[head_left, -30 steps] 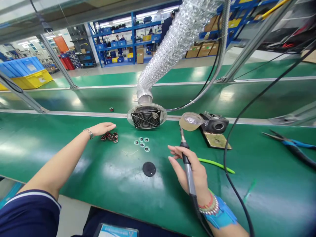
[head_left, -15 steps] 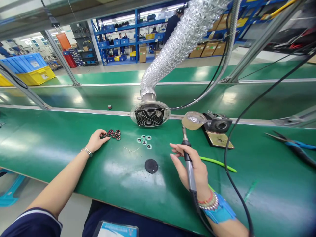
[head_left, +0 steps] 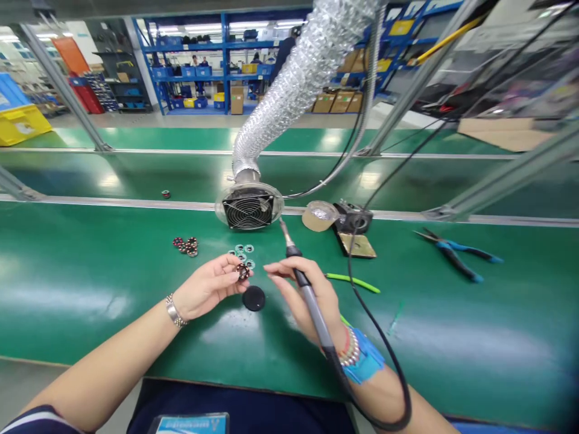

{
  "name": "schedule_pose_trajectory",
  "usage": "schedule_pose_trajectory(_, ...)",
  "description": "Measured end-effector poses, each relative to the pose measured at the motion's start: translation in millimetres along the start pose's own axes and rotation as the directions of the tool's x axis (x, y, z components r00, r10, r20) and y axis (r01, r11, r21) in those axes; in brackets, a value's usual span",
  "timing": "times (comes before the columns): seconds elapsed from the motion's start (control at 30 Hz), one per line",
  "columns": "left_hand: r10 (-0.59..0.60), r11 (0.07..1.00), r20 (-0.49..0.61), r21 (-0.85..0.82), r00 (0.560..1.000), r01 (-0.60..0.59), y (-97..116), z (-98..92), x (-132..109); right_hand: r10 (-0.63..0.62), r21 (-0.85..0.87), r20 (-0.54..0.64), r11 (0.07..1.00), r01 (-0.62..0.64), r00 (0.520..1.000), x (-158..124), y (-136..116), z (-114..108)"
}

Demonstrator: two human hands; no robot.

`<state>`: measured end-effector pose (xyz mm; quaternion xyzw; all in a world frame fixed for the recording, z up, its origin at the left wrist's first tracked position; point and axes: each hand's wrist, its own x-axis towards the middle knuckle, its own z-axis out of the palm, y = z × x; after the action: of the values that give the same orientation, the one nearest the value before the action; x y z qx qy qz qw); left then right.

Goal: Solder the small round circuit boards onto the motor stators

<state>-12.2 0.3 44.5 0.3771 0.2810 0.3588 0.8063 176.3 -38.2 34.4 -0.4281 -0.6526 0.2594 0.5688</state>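
My left hand point(head_left: 207, 286) pinches a small dark ring-shaped part point(head_left: 243, 272) with red flecks between its fingertips. The part is just above several pale round washers point(head_left: 242, 253) lying on the green bench mat point(head_left: 90, 289). My right hand point(head_left: 312, 295) grips a soldering iron point(head_left: 313, 310) like a pen, its metal tip point(head_left: 283, 232) pointing up and away. The iron's tip touches nothing. A pile of similar dark rings point(head_left: 185, 245) lies to the left, and a flat black disc point(head_left: 254, 298) sits just below my hands.
A round fume extractor fan point(head_left: 248, 208) with a foil duct stands at the mat's back edge. To its right are a tip-cleaner cup point(head_left: 320, 216), an iron stand point(head_left: 353, 218), a brass plate point(head_left: 357, 245), a green tube point(head_left: 353, 282) and blue-handled pliers point(head_left: 455, 253). A black cable crosses the right side.
My left hand has taken a ring from the pile and carried it right, towards my right hand. The right hand and iron have shifted left, and the view has turned slightly.
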Motion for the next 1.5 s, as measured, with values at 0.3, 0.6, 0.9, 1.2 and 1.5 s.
schedule_pose_trajectory(0.3,-0.087,0.992,0.036,-0.086,0.996,0.09,-27,7.5,12,0.271,0.367,0.101,0.884,-0.289,0.957,2,10,10)
schedule_pose_trajectory(0.6,-0.187,0.981,0.024,-0.056,0.982,0.188,-32,5.5,15,0.363,0.302,0.05,0.883,-0.36,0.931,3,10,11)
schedule_pose_trajectory(0.9,-0.181,0.98,0.002,-0.078,0.983,0.181,-34,4.9,14,0.426,0.449,-0.125,0.83,-0.333,0.896,2,21,8)
schedule_pose_trajectory(1.2,-0.214,0.975,0.056,-0.04,0.975,0.217,-36,4.9,14,0.433,0.412,0.131,0.794,-0.446,0.892,2,13,9)
schedule_pose_trajectory(1.5,-0.167,0.985,-0.007,-0.048,0.986,0.166,-35,5.7,13,0.43,0.447,-0.059,0.818,-0.361,0.901,6,22,1)
